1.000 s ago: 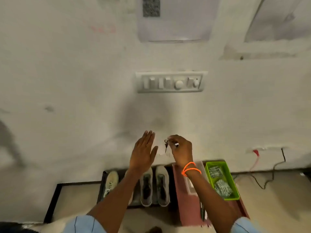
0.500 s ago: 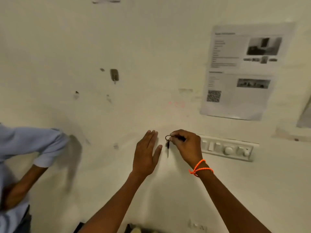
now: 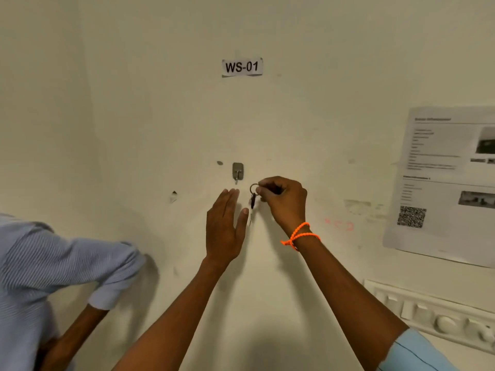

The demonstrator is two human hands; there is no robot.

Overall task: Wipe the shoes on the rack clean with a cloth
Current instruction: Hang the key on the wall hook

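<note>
A key ring (image 3: 254, 188) is pinched in the curled fingers of the right hand (image 3: 284, 200), raised against a cream wall (image 3: 308, 76) just below and to the right of a small metal hook (image 3: 237, 171). A dark-headed key (image 3: 252, 203) is seen hanging from the ring, close to the wall. The left hand (image 3: 224, 228) is held flat beside it, fingers straight and together, thumb out toward the key, with nothing gripped; whether it touches the wall cannot be told. An orange cord bracelet (image 3: 299, 236) is worn on the right wrist.

A paper label (image 3: 242, 66) printed "WS-01" is fixed above the hook. A printed sheet (image 3: 444, 183) carrying a QR code is taped at the right, and a white switch panel (image 3: 439, 317) is mounted below it. A second person's bent arm in a blue striped sleeve (image 3: 61, 263) is seen at the left edge.

The shoes, rack and cloth are out of the picture, so their position cannot be told.
</note>
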